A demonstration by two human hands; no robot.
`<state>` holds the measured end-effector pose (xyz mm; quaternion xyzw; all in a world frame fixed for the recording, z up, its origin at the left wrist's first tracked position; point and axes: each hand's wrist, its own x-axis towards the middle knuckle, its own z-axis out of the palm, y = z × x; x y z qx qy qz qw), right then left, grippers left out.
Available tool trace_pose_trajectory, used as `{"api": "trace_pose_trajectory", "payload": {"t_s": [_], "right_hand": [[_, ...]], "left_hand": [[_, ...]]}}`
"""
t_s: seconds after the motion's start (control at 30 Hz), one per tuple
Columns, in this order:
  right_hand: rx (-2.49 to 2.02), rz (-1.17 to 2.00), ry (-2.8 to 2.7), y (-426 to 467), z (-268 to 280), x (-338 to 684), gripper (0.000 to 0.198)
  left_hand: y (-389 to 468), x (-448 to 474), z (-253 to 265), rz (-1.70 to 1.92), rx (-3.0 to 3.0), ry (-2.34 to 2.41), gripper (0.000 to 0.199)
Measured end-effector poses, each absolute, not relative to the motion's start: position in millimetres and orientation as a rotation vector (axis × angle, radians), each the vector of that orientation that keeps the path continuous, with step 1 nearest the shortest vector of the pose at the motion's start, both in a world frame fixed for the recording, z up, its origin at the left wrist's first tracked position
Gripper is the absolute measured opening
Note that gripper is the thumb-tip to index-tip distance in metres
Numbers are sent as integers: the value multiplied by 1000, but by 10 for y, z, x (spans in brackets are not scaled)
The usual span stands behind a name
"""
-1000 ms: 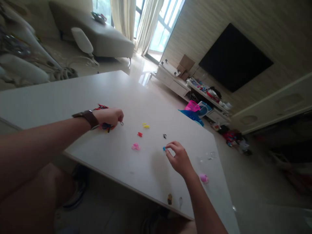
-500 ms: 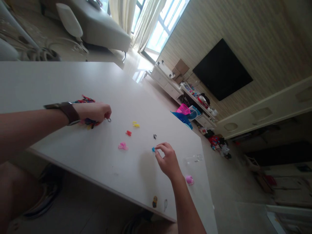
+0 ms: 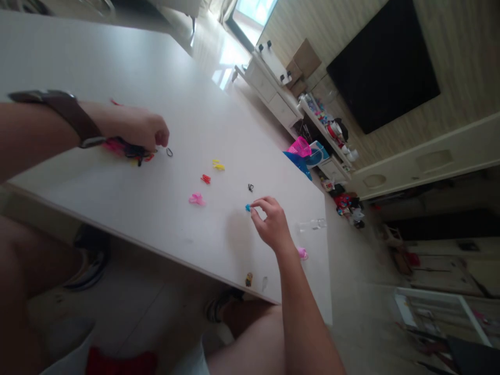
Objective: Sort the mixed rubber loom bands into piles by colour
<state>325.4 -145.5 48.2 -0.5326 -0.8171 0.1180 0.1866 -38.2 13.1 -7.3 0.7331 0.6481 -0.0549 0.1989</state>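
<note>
My left hand (image 3: 150, 133), with its fingers curled, is over a pile of many-coloured small rubber bands (image 3: 130, 149); what it pinches, if anything, is hidden. A black loop band (image 3: 169, 152) lies on the white table (image 3: 164, 219) just beyond its fingertips. The thumb and forefinger of my right hand (image 3: 271, 221) close at a tiny bunch of blue rubber bands (image 3: 247, 207). Between the hands lie small groups of yellow bands (image 3: 219, 165), red bands (image 3: 205, 179) and pink bands (image 3: 197, 199). Some black bands (image 3: 250, 187) lie above the blue ones.
A clear tube-like piece (image 3: 312, 225) and a pink item (image 3: 302, 253) lie to the right of my right forearm. Near the front edge are a small yellow figure (image 3: 249, 279) and a pale flat piece (image 3: 264, 283). A TV cabinet (image 3: 269, 91) stands beyond the table.
The camera view has tilted down, so the table sits higher. The black loop, at my left fingertips before, now lies apart from them as that hand moves back toward the pile. My right hand stays at the blue bands.
</note>
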Motion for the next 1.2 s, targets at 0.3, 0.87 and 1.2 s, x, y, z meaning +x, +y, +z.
{"api": "trace_pose_trajectory", "payload": {"t_s": [0.3,0.87,1.2], "right_hand": [[-1487,312,-2356,-1453,463,3232,12],[-1385,236,-2439,-1373,294,3362,14],[-1380,212,-2438,-1360,302,3383,13]], "left_hand": [[28,-311,54,-41,2025,1788,47],[-32,-240,67,24,2113,1703,49],[-3,-242,4,92,2114,1700,49]]}}
